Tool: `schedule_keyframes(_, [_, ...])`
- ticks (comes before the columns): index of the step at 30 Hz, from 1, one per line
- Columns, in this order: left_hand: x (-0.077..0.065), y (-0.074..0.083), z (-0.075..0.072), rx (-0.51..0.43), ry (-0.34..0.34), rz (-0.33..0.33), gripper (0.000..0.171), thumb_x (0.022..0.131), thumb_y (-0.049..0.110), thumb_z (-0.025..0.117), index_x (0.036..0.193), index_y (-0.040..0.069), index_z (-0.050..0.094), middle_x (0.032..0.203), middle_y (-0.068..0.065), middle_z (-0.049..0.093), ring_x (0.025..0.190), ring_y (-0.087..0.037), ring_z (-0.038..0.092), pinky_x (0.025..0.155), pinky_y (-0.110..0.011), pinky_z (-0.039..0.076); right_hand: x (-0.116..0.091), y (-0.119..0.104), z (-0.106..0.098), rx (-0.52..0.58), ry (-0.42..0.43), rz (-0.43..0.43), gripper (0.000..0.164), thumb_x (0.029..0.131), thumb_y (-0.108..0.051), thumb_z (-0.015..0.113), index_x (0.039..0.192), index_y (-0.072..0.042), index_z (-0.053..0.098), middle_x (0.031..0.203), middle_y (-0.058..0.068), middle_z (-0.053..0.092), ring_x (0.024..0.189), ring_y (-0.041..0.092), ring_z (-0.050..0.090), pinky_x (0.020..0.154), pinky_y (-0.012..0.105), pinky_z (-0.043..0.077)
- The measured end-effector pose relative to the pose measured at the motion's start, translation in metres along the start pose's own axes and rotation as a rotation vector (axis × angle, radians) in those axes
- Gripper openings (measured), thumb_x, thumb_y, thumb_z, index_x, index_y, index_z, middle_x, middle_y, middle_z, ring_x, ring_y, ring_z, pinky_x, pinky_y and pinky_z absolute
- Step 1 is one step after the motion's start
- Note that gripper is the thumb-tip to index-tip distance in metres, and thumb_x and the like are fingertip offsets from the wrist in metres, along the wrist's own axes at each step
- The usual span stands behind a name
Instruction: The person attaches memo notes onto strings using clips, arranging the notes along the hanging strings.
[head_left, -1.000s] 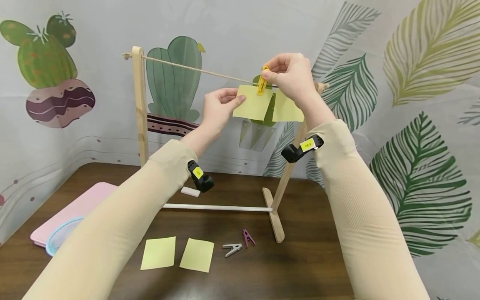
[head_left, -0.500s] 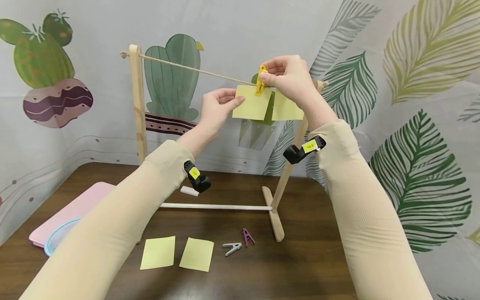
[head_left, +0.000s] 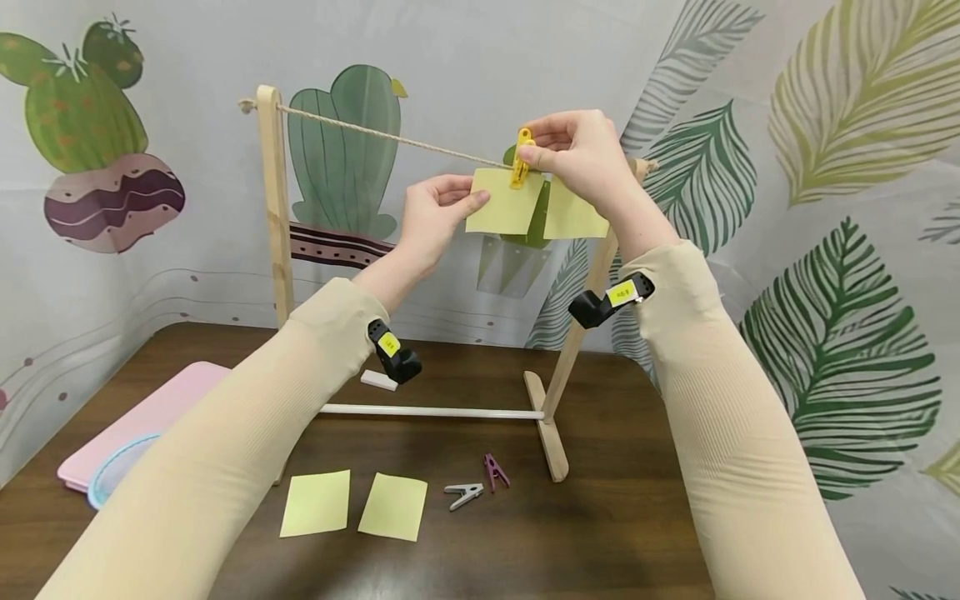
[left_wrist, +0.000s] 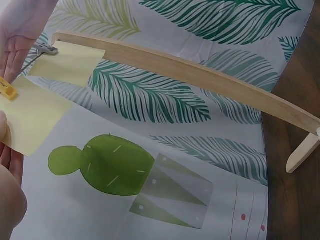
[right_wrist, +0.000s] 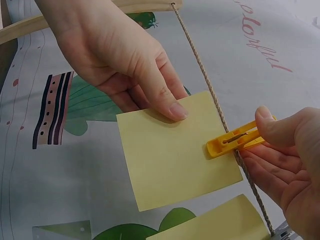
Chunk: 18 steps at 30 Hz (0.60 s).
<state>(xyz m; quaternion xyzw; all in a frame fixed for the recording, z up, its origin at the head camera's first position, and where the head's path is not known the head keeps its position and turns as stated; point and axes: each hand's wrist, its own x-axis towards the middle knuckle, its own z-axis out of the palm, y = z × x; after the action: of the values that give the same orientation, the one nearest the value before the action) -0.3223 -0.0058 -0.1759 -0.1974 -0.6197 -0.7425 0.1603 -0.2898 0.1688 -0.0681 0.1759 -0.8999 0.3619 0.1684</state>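
Observation:
My left hand [head_left: 435,218] pinches the left edge of a yellow sticky note [head_left: 504,204] between thumb and fingers, at the rope [head_left: 390,137]. In my right hand [head_left: 588,154] is a yellow clothespin [right_wrist: 234,142], pinched at its handles. Its jaws lie over the note's upper edge and the rope in the right wrist view. A second sticky note [left_wrist: 70,64] hangs just to the right, held by a grey clothespin [left_wrist: 46,48].
Below on the table lie two sticky notes [head_left: 316,503] [head_left: 393,507], a grey clothespin [head_left: 464,495] and a purple clothespin [head_left: 496,472]. The wooden stand's posts [head_left: 274,208] carry the rope; a white bar [head_left: 435,412] joins them low down. A pink case [head_left: 142,421] sits left.
The yellow clothespin and right hand have shifted very slightly at the note's top edge. Left hand and note stay nearly in place; the whole view has drifted slightly.

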Motion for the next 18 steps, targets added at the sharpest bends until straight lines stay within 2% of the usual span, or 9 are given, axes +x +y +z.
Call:
schedule_keyframes(11, [-0.0003,-0.0029,-0.0026,0.011,0.001,-0.002,0.032,0.087,0.010,0.074,0.115,-0.004,0.068,0.108,-0.016,0.072,0.094,-0.010,0.067,0.084,-0.022,0.052,-0.0007,0.0009,0.0004,0.019,0.007,-0.002,0.043,0.092,-0.026,0.069,0.130,-0.008,0.063,0.120,0.007,0.070,0.102,0.009,0.065,0.093,0.025,0.049])
schedule_keyframes(18, [-0.0034,-0.0030,-0.0057,-0.002,0.013,0.006,0.033,0.086,0.007,0.074,0.117,-0.003,0.068,0.111,-0.016,0.072,0.097,-0.012,0.067,0.087,-0.024,0.053,-0.0009,-0.0010,0.0005,0.018,0.045,-0.007,0.047,0.092,-0.030,0.068,0.134,-0.009,0.060,0.128,0.010,0.066,0.111,0.014,0.063,0.097,0.027,0.047])
